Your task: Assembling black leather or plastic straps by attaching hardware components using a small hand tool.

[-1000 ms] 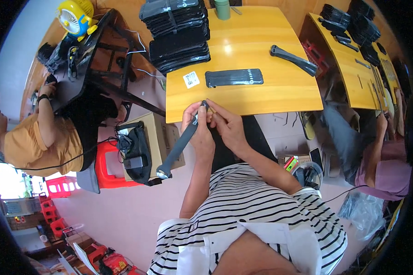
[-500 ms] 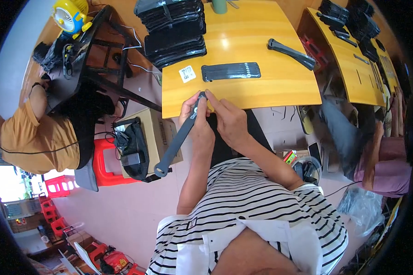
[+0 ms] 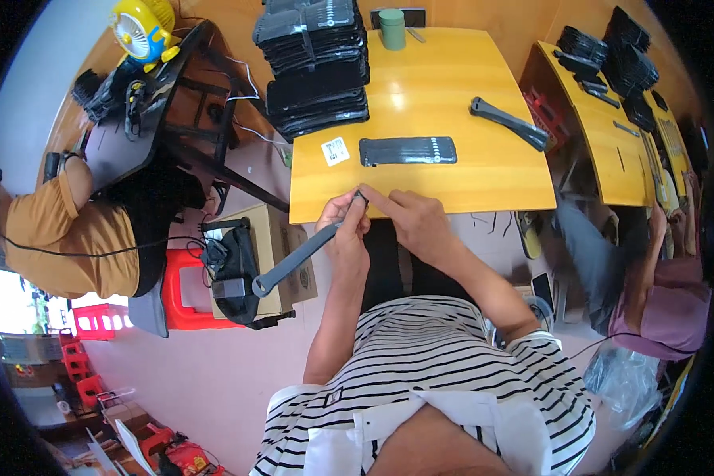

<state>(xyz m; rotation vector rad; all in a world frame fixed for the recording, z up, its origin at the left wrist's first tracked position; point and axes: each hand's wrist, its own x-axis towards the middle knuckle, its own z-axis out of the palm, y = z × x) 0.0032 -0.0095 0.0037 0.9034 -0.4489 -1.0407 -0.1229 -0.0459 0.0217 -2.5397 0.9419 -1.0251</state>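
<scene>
The largest element is a yellow, wood-grained tabletop (image 3: 436,79), its near edge facing the wearer of a black-and-white striped shirt (image 3: 420,341). At the left margin, a co-worker in a mustard-orange top (image 3: 79,242) sits side-on; at the right margin, another in a mauve top (image 3: 666,305) is partly visible. A tall stack of flat black packs (image 3: 313,79) occupies the tabletop's far left corner. Left of the tabletop stand a brown cardboard box (image 3: 297,274) and, beside it, a red plastic stool (image 3: 172,278). A small yellow-and-white fan (image 3: 141,30) rests at upper left.

The hands meet just before the tabletop's near edge. The left hand (image 3: 345,226) grasps a long, narrow, dark-grey strap (image 3: 297,258) near its upper end, between thumb and fingers; the free, rounded end slants down to the left, overlapping the box in this view. The right hand (image 3: 420,226) extends its index finger to the held end, the other fingers partly curled; whether it pinches the strap cannot be told.

On the tabletop beyond lie a flat rectangular black pack (image 3: 408,151) and, farther right, a slanting black strap-like piece (image 3: 508,123). Smallest are a green cylindrical container (image 3: 392,29) and a white printed label (image 3: 335,151).
</scene>
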